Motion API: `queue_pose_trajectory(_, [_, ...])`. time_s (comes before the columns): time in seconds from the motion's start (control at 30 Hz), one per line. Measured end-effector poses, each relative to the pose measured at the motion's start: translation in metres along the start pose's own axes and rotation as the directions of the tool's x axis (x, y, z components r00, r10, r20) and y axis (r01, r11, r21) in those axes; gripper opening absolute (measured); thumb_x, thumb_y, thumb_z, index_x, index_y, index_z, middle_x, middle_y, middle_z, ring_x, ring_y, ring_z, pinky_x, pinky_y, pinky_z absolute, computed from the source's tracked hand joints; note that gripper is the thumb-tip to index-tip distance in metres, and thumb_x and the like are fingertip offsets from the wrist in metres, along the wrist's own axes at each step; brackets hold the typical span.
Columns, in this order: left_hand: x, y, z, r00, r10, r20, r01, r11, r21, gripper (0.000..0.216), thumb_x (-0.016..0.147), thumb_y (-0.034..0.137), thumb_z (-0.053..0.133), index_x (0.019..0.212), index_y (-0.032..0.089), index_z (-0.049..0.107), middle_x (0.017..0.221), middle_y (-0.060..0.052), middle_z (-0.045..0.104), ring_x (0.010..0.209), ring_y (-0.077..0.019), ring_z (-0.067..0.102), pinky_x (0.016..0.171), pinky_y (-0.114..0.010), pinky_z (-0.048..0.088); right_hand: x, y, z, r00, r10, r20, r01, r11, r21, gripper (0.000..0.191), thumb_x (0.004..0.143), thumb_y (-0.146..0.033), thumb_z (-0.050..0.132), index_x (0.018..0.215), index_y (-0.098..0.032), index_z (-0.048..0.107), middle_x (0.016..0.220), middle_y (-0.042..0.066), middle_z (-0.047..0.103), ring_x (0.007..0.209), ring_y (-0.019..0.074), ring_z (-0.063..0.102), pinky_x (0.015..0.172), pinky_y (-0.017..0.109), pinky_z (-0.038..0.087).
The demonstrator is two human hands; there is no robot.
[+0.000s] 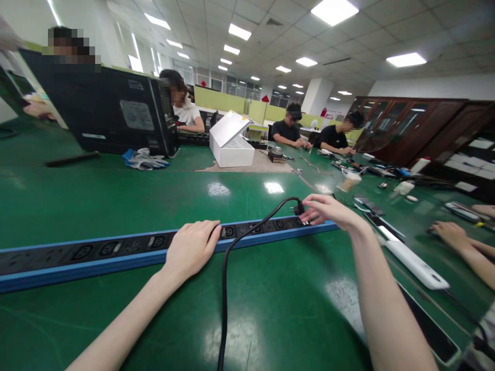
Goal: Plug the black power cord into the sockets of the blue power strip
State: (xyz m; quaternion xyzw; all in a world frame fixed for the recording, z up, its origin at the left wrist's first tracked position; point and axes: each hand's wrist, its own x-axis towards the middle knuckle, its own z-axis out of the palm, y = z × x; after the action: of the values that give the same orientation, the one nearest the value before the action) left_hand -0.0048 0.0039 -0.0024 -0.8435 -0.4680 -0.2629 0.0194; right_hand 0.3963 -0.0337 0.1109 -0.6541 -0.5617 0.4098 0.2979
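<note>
A long blue and black power strip (133,246) with a row of sockets lies across the green table. My left hand (192,247) grips it near the middle, fingers over the far side and thumb along the top. Over its right end, my right hand (323,210) holds a black plug (298,208) between thumb and fingers. The plug's metal pins point left, clear of the sockets. From the plug, a black cable (225,273) arches left over the strip and runs down to the bottom edge of the view.
A white open box (234,149), blue-grey gloves (144,159) and a black computer case (127,111) stand beyond the strip. At right lie a white power strip (415,260) and a dark flat panel (429,322). A co-worker's hand (450,234) is farther right; several people sit behind.
</note>
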Motion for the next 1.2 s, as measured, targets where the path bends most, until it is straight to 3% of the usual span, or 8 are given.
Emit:
queue_pose_trajectory(0.2, [0.000,0.015,-0.001,0.997,0.074,-0.024,-0.076,0.994,-0.075,0.040,0.104,0.044,0.036,0.126,0.028,0.065,0.130,-0.003,0.069,0.122,-0.0230,0.060,0.107,-0.042,0.040,0.022,0.024,0.007,0.994,0.088,-0.066,-0.085,0.995,0.052,0.057,0.081,-0.070,0.068,0.101,-0.017,0.063,0.087,0.015,0.076,0.082,0.0251,0.076,0.067,0.031,0.064])
queue_pose_trajectory(0.4, [-0.001,0.022,0.001,0.989,0.146,0.019,-0.145,0.987,-0.070,0.046,0.102,0.051,0.041,0.138,0.028,0.058,0.140,-0.005,0.062,0.128,-0.0259,0.055,0.109,-0.045,0.039,0.030,0.032,0.009,0.999,0.004,0.042,-0.012,0.980,0.198,0.043,0.073,-0.038,0.087,0.102,-0.017,0.063,0.098,0.010,0.074,0.089,0.0183,0.072,0.078,0.030,0.064])
queue_pose_trajectory(0.53, [-0.001,0.021,0.003,0.989,0.144,0.015,-0.143,0.988,-0.066,0.046,0.101,0.050,0.041,0.138,0.028,0.057,0.140,-0.005,0.062,0.128,-0.0259,0.055,0.109,-0.045,0.039,0.028,0.028,0.013,0.994,-0.060,0.092,0.039,0.974,0.222,0.040,0.075,-0.029,0.082,0.107,-0.017,0.061,0.097,0.008,0.071,0.084,0.0152,0.069,0.081,0.033,0.063])
queue_pose_trajectory(0.7, [-0.002,0.021,0.003,0.989,0.145,0.010,-0.144,0.988,-0.052,0.044,0.102,0.048,0.041,0.138,0.029,0.056,0.140,-0.005,0.062,0.128,-0.0257,0.055,0.110,-0.045,0.039,0.030,0.023,0.026,0.990,-0.089,0.112,0.103,0.988,-0.117,0.049,0.082,-0.042,0.075,0.123,-0.021,0.059,0.101,0.006,0.069,0.081,0.0163,0.067,0.067,0.029,0.059])
queue_pose_trajectory(0.87, [-0.002,0.020,0.004,0.989,0.146,0.001,-0.146,0.988,-0.050,0.044,0.102,0.048,0.041,0.138,0.029,0.057,0.140,-0.005,0.062,0.128,-0.0259,0.056,0.109,-0.046,0.040,0.051,0.028,0.061,0.965,-0.260,0.023,0.232,0.817,-0.528,0.047,0.087,-0.053,0.067,0.124,-0.024,0.062,0.091,0.002,0.066,0.080,0.0167,0.061,0.072,0.030,0.051])
queue_pose_trajectory(0.97, [-0.002,0.020,0.004,0.989,0.150,-0.006,-0.150,0.987,-0.053,0.045,0.101,0.048,0.041,0.138,0.028,0.058,0.139,-0.005,0.062,0.127,-0.0259,0.056,0.108,-0.046,0.040,0.062,0.033,0.078,0.937,-0.347,-0.039,0.254,0.751,-0.609,0.034,0.090,-0.047,0.066,0.114,-0.024,0.062,0.097,0.003,0.066,0.085,0.0175,0.061,0.076,0.031,0.048])
queue_pose_trajectory(1.07, [-0.002,0.019,0.005,0.988,0.155,-0.009,-0.155,0.987,-0.053,0.045,0.102,0.048,0.040,0.138,0.029,0.058,0.139,-0.005,0.063,0.127,-0.0257,0.057,0.108,-0.045,0.040,0.061,0.031,0.078,0.938,-0.340,-0.063,0.256,0.805,-0.535,0.032,0.089,-0.047,0.066,0.110,-0.024,0.057,0.098,0.003,0.066,0.080,0.0164,0.060,0.068,0.029,0.049])
queue_pose_trajectory(1.2, [-0.003,0.017,0.007,0.987,0.161,-0.006,-0.161,0.986,-0.038,0.045,0.102,0.048,0.040,0.139,0.029,0.057,0.139,-0.006,0.063,0.127,-0.0257,0.056,0.109,-0.045,0.039,0.039,0.016,0.052,0.956,-0.285,-0.072,0.260,0.935,-0.239,0.044,0.087,-0.055,0.065,0.113,-0.026,0.046,0.087,-0.001,0.063,0.066,0.0135,0.058,0.053,0.025,0.051])
